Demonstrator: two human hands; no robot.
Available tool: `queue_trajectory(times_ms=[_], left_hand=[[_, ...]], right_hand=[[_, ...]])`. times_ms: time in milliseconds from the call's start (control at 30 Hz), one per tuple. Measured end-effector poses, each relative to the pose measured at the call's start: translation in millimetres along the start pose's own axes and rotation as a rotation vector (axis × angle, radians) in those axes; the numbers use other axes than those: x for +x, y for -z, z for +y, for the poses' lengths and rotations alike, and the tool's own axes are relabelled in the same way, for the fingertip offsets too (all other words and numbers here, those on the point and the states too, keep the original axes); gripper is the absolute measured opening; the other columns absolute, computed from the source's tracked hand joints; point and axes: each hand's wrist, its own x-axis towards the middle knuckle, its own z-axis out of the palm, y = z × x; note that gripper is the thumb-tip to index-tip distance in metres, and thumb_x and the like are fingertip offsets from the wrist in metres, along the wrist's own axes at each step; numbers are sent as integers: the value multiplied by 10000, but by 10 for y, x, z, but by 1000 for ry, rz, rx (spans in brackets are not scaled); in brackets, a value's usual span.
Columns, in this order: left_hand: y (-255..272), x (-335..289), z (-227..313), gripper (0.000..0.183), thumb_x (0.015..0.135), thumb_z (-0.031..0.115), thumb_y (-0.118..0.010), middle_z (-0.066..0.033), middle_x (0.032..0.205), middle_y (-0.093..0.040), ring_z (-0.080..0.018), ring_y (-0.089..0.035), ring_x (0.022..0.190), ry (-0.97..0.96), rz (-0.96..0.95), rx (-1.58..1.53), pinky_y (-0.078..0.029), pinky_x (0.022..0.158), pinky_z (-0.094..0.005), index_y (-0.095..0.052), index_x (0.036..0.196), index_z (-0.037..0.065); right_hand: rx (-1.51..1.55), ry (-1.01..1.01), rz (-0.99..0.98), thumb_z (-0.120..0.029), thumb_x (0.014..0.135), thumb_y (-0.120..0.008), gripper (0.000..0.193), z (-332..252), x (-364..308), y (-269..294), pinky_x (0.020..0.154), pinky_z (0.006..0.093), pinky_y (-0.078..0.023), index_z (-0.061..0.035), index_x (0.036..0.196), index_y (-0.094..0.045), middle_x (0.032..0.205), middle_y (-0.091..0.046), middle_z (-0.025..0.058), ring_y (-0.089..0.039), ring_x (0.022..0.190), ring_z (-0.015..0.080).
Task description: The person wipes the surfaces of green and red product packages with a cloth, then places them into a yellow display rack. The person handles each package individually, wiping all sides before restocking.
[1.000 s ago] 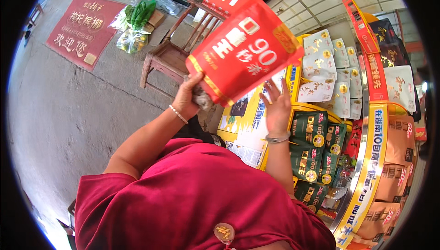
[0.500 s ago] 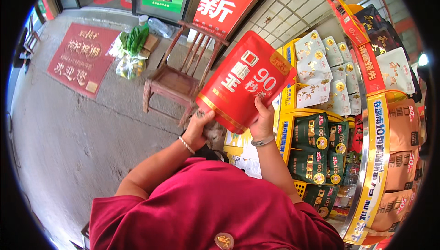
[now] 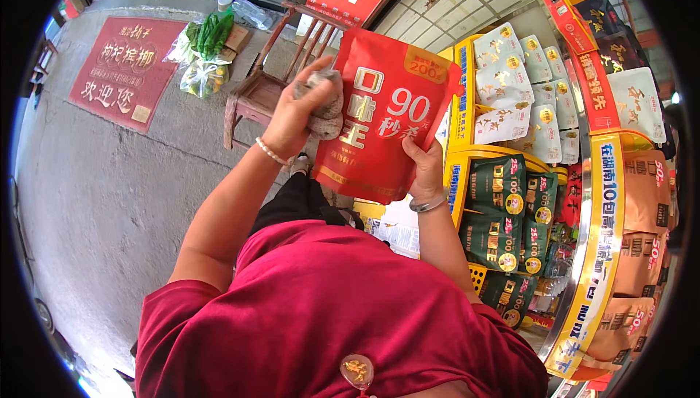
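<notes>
A red stand-up pouch [image 3: 390, 70] with gold and white print is held upright in front of me. My right hand [image 3: 426, 168] grips its lower right edge, thumb on the front face and the other fingers behind. In my left hand [image 3: 292, 114] is a crumpled grey cloth [image 3: 326, 110], which lies against the left side of the pouch. Part of that cloth is hidden by my fingers.
To the right stands a yellow display rack [image 3: 462, 154] with white pouches [image 3: 503, 77], dark green pouches [image 3: 496, 183] and orange-brown pouches [image 3: 642, 186]. A wooden chair [image 3: 251, 103] is just beyond my left hand. Bagged vegetables [image 3: 204, 73] and a red mat [image 3: 124, 70] lie on the floor.
My left hand has left the lower left corner of the pouch and come up beside its left edge, with the grey cloth now plainly showing. The pouch has turned more upright.
</notes>
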Motion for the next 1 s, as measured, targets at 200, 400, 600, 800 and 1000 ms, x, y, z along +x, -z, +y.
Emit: queue_trajectory(times_ms=[200,400,600,800,1000], left_hand=[[-132,-61,-78,533,838,157,-735,-24,1031,-605,-125,-599,906,115,-21,125,-513,794,-280,-505,1300,24],[-87,-301,-517,415,827,-4,-702,-33,1012,-636,-120,-619,883,197,40,104,-536,772,-277,-561,1217,10],[26,-519,-832,418,818,18,-690,-37,1003,-628,-123,-591,899,364,-37,359,-480,818,-268,-560,1215,0],[128,-614,-1130,484,927,330,-623,-79,1112,-641,-204,-620,1005,576,-118,-56,-508,881,-362,-512,1291,32],[332,-480,-1142,479,917,383,-622,-50,1183,-637,-217,-606,1070,680,-66,-128,-477,950,-378,-539,1270,70]], right_hand=[[37,59,35,-4,867,-644,290,-153,25,87,858,302,-512,-23,1153,-600,1057,-680,62,-644,919,156],[-19,67,78,-14,814,-723,388,-242,49,243,883,294,-508,-27,1181,-597,1065,-685,57,-640,955,140],[69,110,150,-14,807,-723,552,-386,-17,411,929,347,-501,-26,1309,-495,1184,-634,63,-616,1060,169],[171,288,167,-53,837,-713,466,-357,-220,586,961,353,-476,-18,1268,-541,1181,-639,69,-602,1070,161],[208,254,149,-76,860,-699,412,-174,-487,460,992,335,-450,-13,1245,-566,1186,-639,70,-593,1085,173]])
